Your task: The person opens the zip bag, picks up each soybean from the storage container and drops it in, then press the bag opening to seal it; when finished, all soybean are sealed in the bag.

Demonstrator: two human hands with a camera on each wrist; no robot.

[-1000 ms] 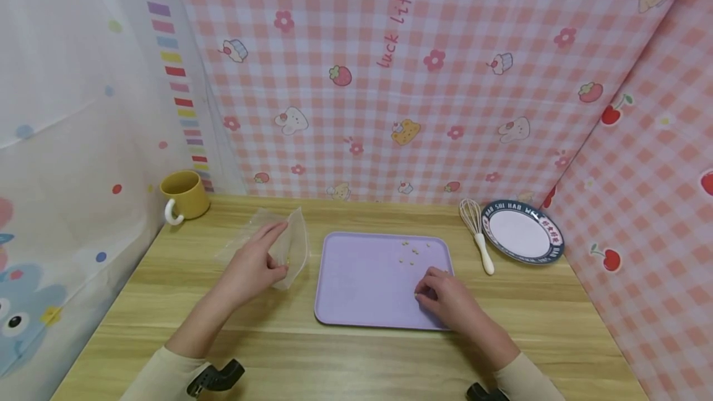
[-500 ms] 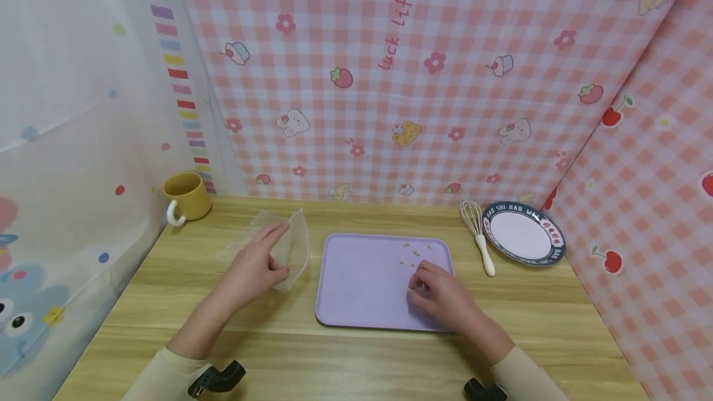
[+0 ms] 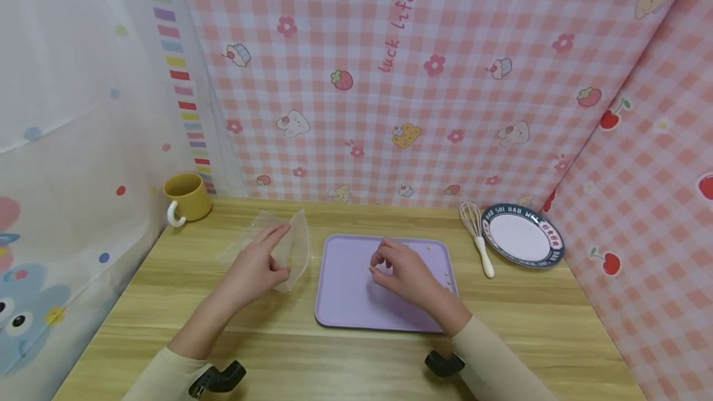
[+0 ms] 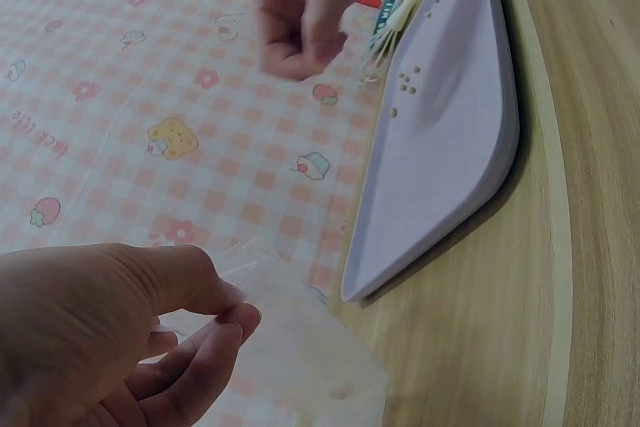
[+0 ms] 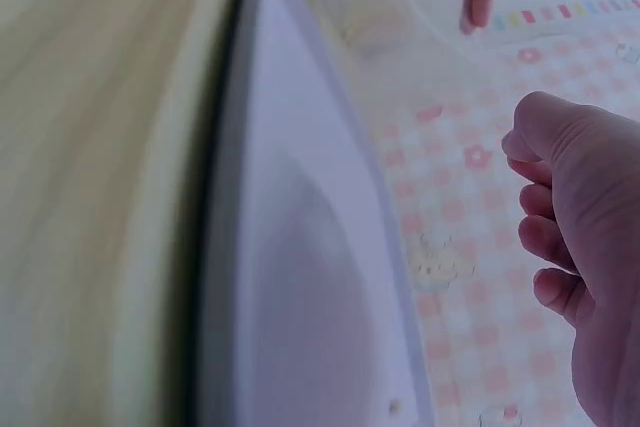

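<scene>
My left hand (image 3: 253,271) holds a clear plastic bag (image 3: 299,243) at the tray's left, its mouth spread toward the tray. In the left wrist view, thumb and fingertips pinch the film (image 4: 300,347). A few small yellow bits show inside the bag. Over the lilac tray (image 3: 342,283) hovers my right hand (image 3: 409,277), thumb and forefinger together. A yellowish speck shows at these fingertips in the left wrist view, seemingly a small yellow kernel, mostly hidden. Several more kernels (image 4: 410,77) lie scattered on the tray; in the head view the right hand covers some.
A yellow mug (image 3: 188,198) with a white handle stands at the back left. Right of the tray lie a whisk (image 3: 480,243) and a dark-rimmed plate (image 3: 523,237). Patterned cloths hang behind the wooden table (image 3: 334,364) and at both sides.
My right hand has risen off the tray's right side and moved left over its middle, uncovering kernels near the right rim. The left hand and bag stay in place.
</scene>
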